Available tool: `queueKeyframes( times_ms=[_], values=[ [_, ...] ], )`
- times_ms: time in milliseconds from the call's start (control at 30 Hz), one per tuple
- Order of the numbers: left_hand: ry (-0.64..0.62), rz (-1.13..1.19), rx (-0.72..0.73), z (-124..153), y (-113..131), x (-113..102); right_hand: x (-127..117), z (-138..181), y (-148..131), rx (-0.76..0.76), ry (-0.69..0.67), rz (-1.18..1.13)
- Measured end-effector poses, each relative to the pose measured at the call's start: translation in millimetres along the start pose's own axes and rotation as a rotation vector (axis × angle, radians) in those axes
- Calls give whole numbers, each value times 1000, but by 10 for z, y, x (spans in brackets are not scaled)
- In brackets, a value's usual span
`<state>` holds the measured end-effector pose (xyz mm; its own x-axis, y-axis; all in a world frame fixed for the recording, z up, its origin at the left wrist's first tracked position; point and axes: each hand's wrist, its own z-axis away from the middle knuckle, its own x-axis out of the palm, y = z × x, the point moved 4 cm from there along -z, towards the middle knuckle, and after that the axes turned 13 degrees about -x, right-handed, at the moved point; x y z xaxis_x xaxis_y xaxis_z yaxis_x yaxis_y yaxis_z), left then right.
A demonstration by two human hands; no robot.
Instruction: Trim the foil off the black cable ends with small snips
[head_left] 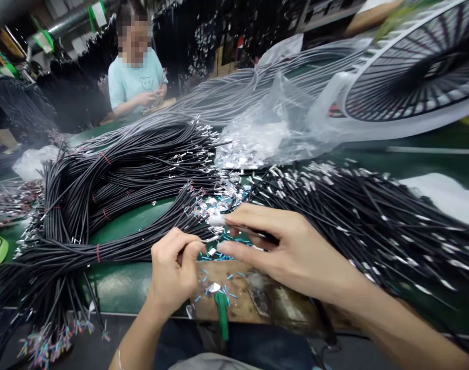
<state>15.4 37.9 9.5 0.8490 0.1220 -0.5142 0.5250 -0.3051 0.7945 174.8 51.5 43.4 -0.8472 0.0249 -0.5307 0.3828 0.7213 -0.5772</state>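
My left hand (175, 267) is closed in a pinch, thumb and forefinger on a thin wire end with a small metal terminal (210, 239). My right hand (280, 244) is closed too, its fingers pressed on a black cable (257, 235) and on a small pale piece at the fingertips. Both hands meet above a worn wooden block (253, 295) strewn with blue wire scraps. A big bundle of black cables (114, 190), tied with red bands, curves off to the left. Another pile of black cables with metal ends (365, 216) lies to the right.
A clear plastic bag of metal terminals (257, 139) lies beyond the hands. A white fan guard (411, 72) stands at the back right. Grey cables (234, 92) run across the green table (130, 221). A person in a light blue shirt (136, 77) works at the far side.
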Motion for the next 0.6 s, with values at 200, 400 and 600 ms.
queueKeyframes(
  times_ms=[200, 400, 600],
  values=[
    [-174, -146, 203, 50, -5, 63, 24, -168, -81, 95, -620, 50],
    [-339, -170, 237, 71, -58, 52, 152, -304, -83, 162, -909, -110],
    [-288, 12, 196, 62, -12, -32, 307, -243, 97, 287, -917, -499]
  ],
)
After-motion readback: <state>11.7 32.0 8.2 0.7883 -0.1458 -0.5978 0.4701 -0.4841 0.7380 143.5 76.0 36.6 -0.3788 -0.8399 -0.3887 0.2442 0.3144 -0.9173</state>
